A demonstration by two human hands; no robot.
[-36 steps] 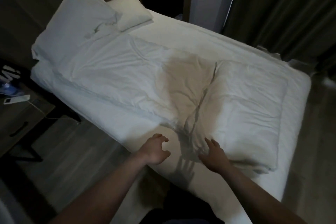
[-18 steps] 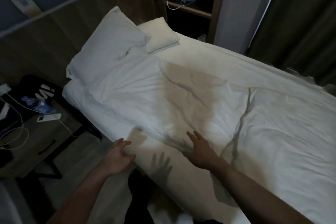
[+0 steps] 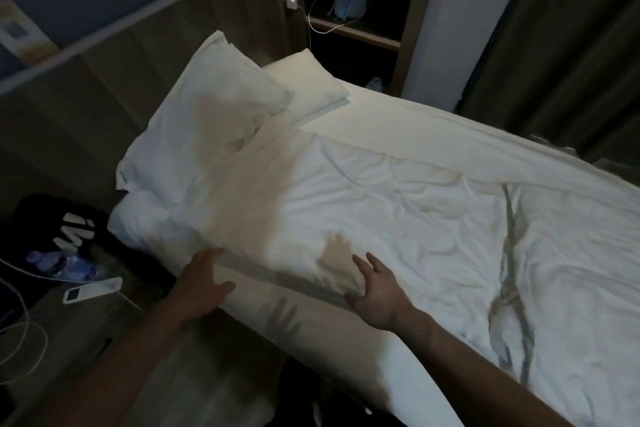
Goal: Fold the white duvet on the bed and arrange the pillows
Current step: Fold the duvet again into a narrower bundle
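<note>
The white duvet (image 3: 398,211) lies spread and wrinkled over the bed, with a dark crease running down its right part. Its near edge runs between my hands. My left hand (image 3: 204,279) is at that edge near the bed's side, fingers loosely bent against the fabric. My right hand (image 3: 375,291) rests flat on the duvet with fingers spread. Two white pillows lie at the head: a large pillow (image 3: 207,107) on the left, its lower part under the duvet's top, and a smaller pillow (image 3: 308,83) behind it.
A wooden headboard (image 3: 145,52) runs along the left. The dark nightstand (image 3: 52,319) holds a black bag (image 3: 59,229), a water bottle (image 3: 64,265), a white remote (image 3: 91,289) and cables. An open shelf (image 3: 349,28) and dark curtains (image 3: 554,45) stand behind the bed.
My view and both hands have shifted left along the bed's near edge toward the pillows. The left hand moved from above the floor to the duvet's edge.
</note>
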